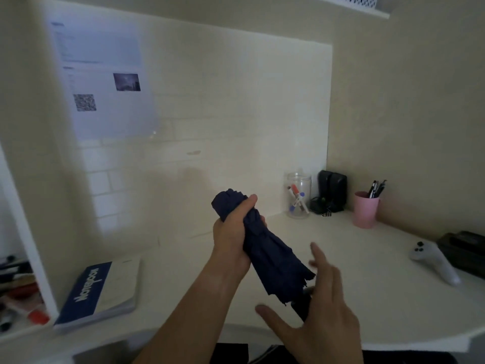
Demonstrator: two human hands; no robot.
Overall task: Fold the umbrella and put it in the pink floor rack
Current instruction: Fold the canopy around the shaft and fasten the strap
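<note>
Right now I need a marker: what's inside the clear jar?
The clear jar holds a few markers with red and blue parts. The exact count is unclear; they overlap.

Dim, flat indoor light, soft shadow across the wall (168,179) behind, right hand (322,306) smeared by motion blur, wall papers (105,82) unreadable, straight edges bowed by the wide lens.

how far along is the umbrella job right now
Done: the navy umbrella is collapsed, its canopy bunched round the shaft. In hand: the left hand grips its top end, while the right hand is open by the handle end; the folds hang loose. Left: tidying them and racking it; no pink rack is in view.
</note>
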